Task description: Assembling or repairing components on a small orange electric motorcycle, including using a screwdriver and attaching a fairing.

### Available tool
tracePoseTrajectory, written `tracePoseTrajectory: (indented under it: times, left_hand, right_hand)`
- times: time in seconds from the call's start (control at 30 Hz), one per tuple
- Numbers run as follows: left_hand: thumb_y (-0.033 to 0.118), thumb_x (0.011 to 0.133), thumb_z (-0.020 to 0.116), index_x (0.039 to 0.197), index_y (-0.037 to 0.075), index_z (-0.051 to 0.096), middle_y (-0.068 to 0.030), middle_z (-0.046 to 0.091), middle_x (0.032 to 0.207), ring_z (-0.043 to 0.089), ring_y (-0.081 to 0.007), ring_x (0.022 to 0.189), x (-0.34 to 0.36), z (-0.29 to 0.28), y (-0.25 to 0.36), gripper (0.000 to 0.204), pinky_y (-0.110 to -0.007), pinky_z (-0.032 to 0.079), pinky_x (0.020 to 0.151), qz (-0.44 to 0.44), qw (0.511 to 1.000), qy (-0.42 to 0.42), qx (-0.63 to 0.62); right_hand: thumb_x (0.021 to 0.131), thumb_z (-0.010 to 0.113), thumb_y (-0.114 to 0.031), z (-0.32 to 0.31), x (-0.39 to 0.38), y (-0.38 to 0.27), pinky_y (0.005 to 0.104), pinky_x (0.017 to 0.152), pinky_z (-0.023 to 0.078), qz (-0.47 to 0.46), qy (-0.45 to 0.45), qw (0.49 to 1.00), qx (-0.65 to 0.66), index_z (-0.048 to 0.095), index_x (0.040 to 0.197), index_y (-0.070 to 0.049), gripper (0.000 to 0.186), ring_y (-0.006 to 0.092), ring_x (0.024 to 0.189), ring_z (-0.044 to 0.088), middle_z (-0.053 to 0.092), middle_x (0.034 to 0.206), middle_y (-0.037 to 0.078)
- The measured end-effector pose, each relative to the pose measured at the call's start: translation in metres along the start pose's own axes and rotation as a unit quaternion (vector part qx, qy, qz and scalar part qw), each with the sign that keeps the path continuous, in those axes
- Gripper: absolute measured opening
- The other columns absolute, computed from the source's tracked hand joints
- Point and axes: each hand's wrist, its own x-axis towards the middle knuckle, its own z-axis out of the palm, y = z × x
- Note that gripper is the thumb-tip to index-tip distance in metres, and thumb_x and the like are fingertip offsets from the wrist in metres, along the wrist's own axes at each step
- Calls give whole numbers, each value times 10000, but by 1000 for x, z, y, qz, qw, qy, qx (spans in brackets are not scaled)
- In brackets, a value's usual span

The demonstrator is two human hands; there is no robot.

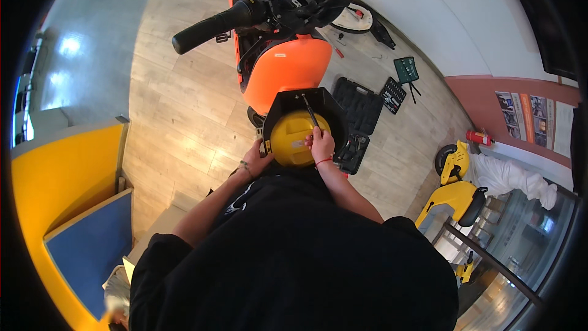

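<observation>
In front of me a black open-topped box sits against the orange front panel of a scooter. A yellow helmet with a rounded, ridged shell lies inside it. My right hand is closed round a slim dark screwdriver, held over the helmet. The tool's tip points at small bright screws on the box's far wall; whether it touches one I cannot tell. My left hand grips the box's left edge, its fingertips partly hidden.
Black handlebars jut out above the panel. On the wooden floor to the right lie an open black tool case, a socket set and a green case. Yellow scooter and red fire extinguisher stand right; a yellow partition stands left.
</observation>
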Motion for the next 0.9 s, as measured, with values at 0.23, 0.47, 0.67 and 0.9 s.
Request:
tracePoseTrajectory:
  times: [0.23,0.47,0.67,0.9]
  left_hand:
    - [310,756,624,1264,-30,332,-164,637,749,626,-229,656,-4,-4,11,677,-330,475,614,8,1000,-1,-7]
    - [318,744,653,1256,-35,343,-163,631,757,617,-219,651,0,-3,1,695,-322,474,596,30,998,4,-49]
    - [325,737,661,1249,-31,343,-177,629,821,621,-228,725,7,-5,-9,700,-329,478,636,7,1000,-20,-23]
    - [308,749,675,1232,-1,350,-138,652,831,632,-183,734,3,-8,3,659,-294,483,667,17,999,-16,28]
  right_hand:
    - [908,465,-275,-6,-18,6,214,391,398,12,-16,999,32,548,831,-6,292,104,443,538,594,619,59]
    - [914,453,-270,-7,-18,8,207,407,385,32,-39,996,71,537,815,-12,289,97,449,517,575,614,52]
    - [918,447,-272,0,-13,13,209,405,384,35,-46,992,115,529,826,-12,287,102,446,515,570,611,56]
    - [918,448,-285,2,-6,17,218,397,395,36,-40,986,158,530,800,-31,292,106,442,527,572,596,54]
